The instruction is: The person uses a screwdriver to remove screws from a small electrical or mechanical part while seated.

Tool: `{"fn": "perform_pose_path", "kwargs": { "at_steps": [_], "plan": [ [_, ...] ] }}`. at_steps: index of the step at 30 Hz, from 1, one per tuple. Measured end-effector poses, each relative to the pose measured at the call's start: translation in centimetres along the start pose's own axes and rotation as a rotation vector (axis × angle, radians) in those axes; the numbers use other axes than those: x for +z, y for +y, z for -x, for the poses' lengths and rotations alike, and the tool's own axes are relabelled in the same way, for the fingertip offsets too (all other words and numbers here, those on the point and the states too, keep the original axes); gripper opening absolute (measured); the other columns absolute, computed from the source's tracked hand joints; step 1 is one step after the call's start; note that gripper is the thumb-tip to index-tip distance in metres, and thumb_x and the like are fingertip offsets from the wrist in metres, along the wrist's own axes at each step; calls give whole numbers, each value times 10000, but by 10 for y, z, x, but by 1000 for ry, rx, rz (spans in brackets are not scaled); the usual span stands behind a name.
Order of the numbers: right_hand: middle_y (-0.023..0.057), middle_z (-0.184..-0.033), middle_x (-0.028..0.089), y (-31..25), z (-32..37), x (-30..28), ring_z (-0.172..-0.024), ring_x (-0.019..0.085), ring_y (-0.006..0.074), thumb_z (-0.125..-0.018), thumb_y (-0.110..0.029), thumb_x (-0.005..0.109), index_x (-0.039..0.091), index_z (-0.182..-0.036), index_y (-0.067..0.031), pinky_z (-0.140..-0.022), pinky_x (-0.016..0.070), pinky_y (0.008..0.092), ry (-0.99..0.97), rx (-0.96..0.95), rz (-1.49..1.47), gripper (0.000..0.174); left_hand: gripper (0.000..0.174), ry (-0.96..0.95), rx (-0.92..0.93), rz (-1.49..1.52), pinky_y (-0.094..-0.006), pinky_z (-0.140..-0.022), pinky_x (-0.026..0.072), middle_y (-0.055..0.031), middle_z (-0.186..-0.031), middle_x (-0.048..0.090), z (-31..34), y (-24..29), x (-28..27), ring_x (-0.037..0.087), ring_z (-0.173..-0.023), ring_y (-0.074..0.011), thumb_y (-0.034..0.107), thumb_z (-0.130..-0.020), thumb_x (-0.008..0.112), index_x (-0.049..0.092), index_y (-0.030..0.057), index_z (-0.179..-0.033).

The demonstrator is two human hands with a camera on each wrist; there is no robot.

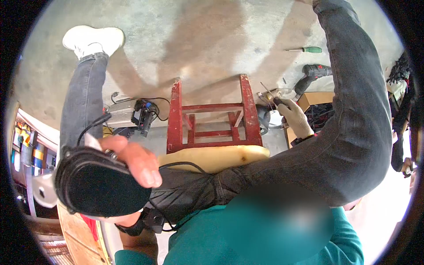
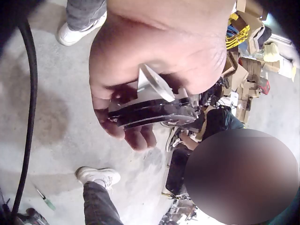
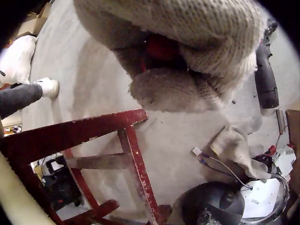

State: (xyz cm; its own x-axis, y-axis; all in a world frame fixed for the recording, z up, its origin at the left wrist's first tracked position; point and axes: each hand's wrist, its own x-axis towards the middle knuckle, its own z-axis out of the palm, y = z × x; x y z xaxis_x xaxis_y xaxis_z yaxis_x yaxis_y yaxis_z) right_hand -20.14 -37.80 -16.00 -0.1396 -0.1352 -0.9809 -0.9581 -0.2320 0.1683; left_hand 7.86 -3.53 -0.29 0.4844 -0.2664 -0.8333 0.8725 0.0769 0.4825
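Note:
My bare left hand (image 1: 137, 161) grips a black rounded part (image 1: 104, 185) with a flat, oval black face, raised close to the head camera. In the left wrist view the fingers curl round this part's black rim (image 2: 154, 112), and a pale angular piece (image 2: 157, 84) stands up from it by the palm. My right hand (image 1: 293, 117) wears a knitted glove and holds a screwdriver (image 1: 268, 90), its shaft pointing out over the floor. The right wrist view shows red of the handle (image 3: 161, 47) between the gloved fingers; the rest is hidden.
A red wooden stool (image 1: 212, 107) with a pale seat (image 1: 212, 159) stands between the legs. A finned metal box (image 1: 121, 112) with cables lies to its left. On the right are a power drill (image 1: 316, 70), a green-handled screwdriver (image 1: 312, 49), a cardboard box (image 1: 316, 99) and a loose glove (image 3: 239, 150).

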Motion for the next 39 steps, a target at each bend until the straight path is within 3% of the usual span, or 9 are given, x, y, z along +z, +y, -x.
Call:
{"fn": "perform_pose_path", "kwargs": {
  "at_steps": [9, 17, 21, 23, 26, 28, 30, 32, 39],
  "plan": [
    [49, -882, 655, -9, -5, 10, -646, 599, 100, -948, -369, 640, 629, -1293, -30, -540, 494, 258, 77, -55, -135, 484, 467, -638, -5, 93, -518, -839, 508, -290, -1010, 712, -23, 3, -54, 690, -899, -410, 286, -1081, 429, 342, 50, -1475],
    [53, -907, 695, -6, -19, 19, -643, 631, 108, -951, -328, 632, 650, -1295, -87, -562, 531, 263, 87, -27, -117, 421, 417, -510, 90, 141, -499, -803, 539, -294, -977, 717, -13, 5, -24, 691, -882, -416, 316, -1081, 428, 443, -2, -1350],
    [98, -948, 709, 25, -37, 33, -862, 665, 221, -939, -239, 612, 664, -1209, -21, -774, 543, 346, 168, -320, -61, 352, 647, -860, 46, 305, -500, -830, 557, -308, -1052, 697, -19, -20, -43, 707, -912, -389, 474, -1012, 536, 536, -95, -1321],
    [123, -969, 719, 38, -61, 46, -957, 673, 273, -930, -202, 604, 673, -1158, 7, -860, 537, 385, 236, -520, -73, 317, 547, -391, -110, 170, -442, -915, 520, -284, -1106, 680, 19, 0, -27, 688, -1008, -337, 385, -1040, 513, 541, -79, -1329],
    [178, -882, 719, -36, -15, 19, -758, 685, 234, -948, -235, 603, 676, -1031, 13, -673, 545, 367, 143, -246, 101, 272, 450, -124, -156, 227, -396, -925, 496, -228, -1148, 674, 23, 5, -11, 654, -1091, -292, 271, -1044, 530, 531, -47, -1362],
    [137, -640, 653, -43, -6, 17, -517, 629, 214, -924, -298, 580, 708, -1029, 34, -499, 496, 358, 148, -368, -143, 371, 445, -108, -78, 266, -358, -954, 478, -161, -1234, 657, 26, -4, -5, 641, -1127, -262, 244, -1038, 580, 519, -11, -1397],
    [178, -786, 727, -48, -9, 13, -781, 726, 248, -943, -298, 603, 705, -992, 21, -658, 552, 387, 169, -201, 80, 339, 422, -176, -96, 78, -328, -935, 479, -114, -1263, 643, 29, -9, -12, 629, -1126, -202, 219, -1048, 565, 514, 5, -1408],
    [142, -668, 683, -19, -38, 15, -578, 667, 203, -942, -332, 607, 695, -990, 69, -537, 504, 370, 252, -301, 224, 414, 399, -140, -211, 33, -300, -930, 469, -71, -1219, 637, 33, -13, -12, 577, -1108, -128, 179, -1033, 588, 517, 9, -1388],
    [123, -704, 698, -19, -37, -1, -589, 672, 202, -933, -312, 626, 707, -1039, 42, -557, 524, 358, 161, -276, 167, 377, 418, -163, 48, -423, -324, -968, 467, -108, -1182, 662, 29, -9, -2, 605, -1106, -195, 181, -972, 698, 565, 5, -1326]
  ]
}}
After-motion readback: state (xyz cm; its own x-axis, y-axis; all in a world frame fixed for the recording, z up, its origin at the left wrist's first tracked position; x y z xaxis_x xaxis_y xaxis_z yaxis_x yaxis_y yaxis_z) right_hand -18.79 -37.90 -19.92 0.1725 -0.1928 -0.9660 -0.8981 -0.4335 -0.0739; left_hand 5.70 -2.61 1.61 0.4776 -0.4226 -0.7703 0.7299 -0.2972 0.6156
